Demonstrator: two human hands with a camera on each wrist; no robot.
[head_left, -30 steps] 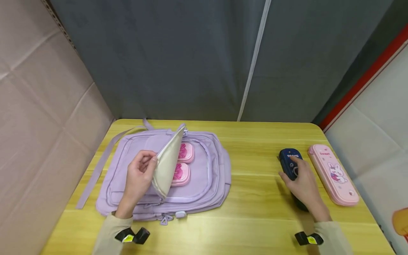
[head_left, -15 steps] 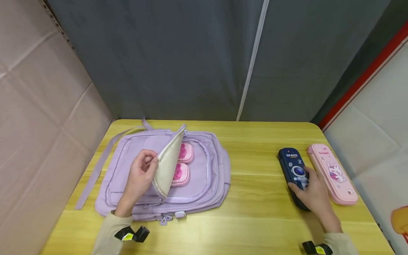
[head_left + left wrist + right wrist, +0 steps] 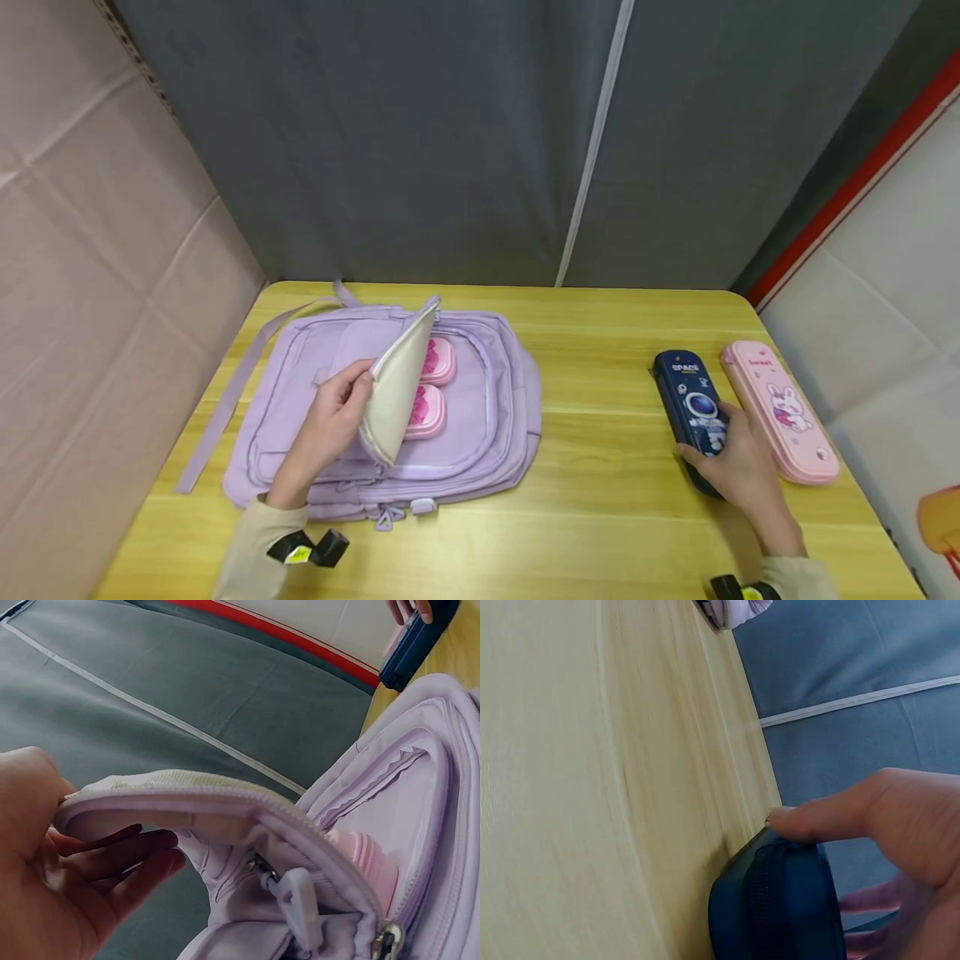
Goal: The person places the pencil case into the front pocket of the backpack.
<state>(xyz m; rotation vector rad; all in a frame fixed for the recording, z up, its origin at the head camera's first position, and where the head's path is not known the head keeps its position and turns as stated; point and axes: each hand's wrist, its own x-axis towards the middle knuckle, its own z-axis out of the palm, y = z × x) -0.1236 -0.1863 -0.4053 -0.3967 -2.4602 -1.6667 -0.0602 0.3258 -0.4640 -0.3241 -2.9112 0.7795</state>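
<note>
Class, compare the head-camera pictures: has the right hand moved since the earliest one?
Yes. Judged against the pink case, the right hand has moved lower in the view and rightward, toward the navy case's near end.

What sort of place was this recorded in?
Probably a makeshift recording booth: a wood-grain table is backed by dark grey fabric, with creased pale sheeting hanging at the left.
</note>
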